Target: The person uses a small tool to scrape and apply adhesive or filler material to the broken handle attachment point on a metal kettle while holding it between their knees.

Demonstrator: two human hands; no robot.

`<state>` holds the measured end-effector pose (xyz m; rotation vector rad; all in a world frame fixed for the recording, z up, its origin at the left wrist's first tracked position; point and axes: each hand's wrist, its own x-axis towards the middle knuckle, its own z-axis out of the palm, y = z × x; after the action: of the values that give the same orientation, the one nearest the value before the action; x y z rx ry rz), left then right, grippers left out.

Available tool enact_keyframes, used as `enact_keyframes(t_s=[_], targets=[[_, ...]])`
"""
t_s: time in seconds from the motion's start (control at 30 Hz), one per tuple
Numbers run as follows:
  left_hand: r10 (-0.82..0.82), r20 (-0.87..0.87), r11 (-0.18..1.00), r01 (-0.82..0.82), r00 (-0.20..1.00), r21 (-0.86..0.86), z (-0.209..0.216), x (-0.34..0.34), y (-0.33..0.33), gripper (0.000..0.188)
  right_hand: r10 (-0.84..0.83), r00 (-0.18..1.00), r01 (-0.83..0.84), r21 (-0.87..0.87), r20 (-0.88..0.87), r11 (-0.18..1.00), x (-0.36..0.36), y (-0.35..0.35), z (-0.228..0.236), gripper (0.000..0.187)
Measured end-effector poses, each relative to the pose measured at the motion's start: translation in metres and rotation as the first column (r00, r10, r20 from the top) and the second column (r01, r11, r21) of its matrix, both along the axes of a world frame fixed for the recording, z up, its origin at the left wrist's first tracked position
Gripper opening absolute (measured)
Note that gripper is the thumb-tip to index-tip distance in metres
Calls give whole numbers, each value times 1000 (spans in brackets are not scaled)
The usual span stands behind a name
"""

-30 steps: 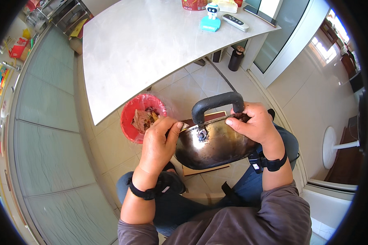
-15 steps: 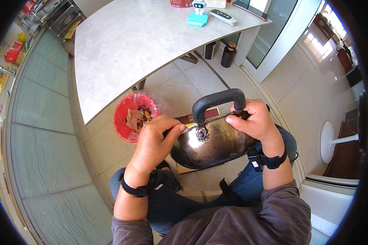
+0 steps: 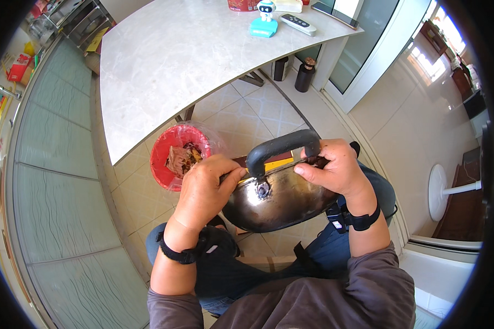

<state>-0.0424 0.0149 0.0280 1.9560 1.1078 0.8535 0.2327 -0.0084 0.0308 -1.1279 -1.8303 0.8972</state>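
A scorched metal pan (image 3: 282,197), seen from its outer side, is tilted up above my lap. A thick black loop handle (image 3: 282,147) is fixed to its side by a bolt. My left hand (image 3: 206,183) pinches the rim at the left end, thumb and fingers closed. On the right, my right hand (image 3: 332,167) grips the rim beside the handle's right foot, thumb lying on the outer wall. The inside of the pan faces away and is hidden.
A red bin (image 3: 158,162) with a clear liner and scraps stands left of the pan. Ahead is a grey table (image 3: 203,60) with a small toy robot (image 3: 264,24), a remote (image 3: 298,24) and a tablet. Dark bottles (image 3: 304,75) stand beneath it. Glass-fronted cabinets (image 3: 66,186) line the left.
The pan has come slightly left and down, its handle tipping lower. My right hand has moved left with it; my left hand keeps nearly the same place on the rim.
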Motion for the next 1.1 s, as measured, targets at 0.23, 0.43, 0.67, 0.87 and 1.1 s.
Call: enact_keyframes(t_s=[0.23, 0.43, 0.67, 0.87, 1.1], targets=[[83, -24, 997, -83, 996, -1, 0, -9, -4, 10, -98, 994, 96, -36, -56, 995, 13, -2, -1, 21], [50, -15, 996, -48, 999, 79, 2, -8, -8, 5, -118, 992, 118, 7, -35, 993, 16, -1, -4, 22], [94, -36, 990, -90, 995, 106, 7, -1, -12, 7, -123, 992, 124, 23, -36, 992, 16, -2, -5, 22], [151, -102, 972, -129, 983, 196, 10, 4, -16, 5, -129, 990, 130, 12, -48, 991, 16, -3, -4, 22], [188, -116, 959, -157, 975, 235, 10, 8, -18, 5, -130, 991, 131, 42, -29, 990, 14, -3, -3, 23]])
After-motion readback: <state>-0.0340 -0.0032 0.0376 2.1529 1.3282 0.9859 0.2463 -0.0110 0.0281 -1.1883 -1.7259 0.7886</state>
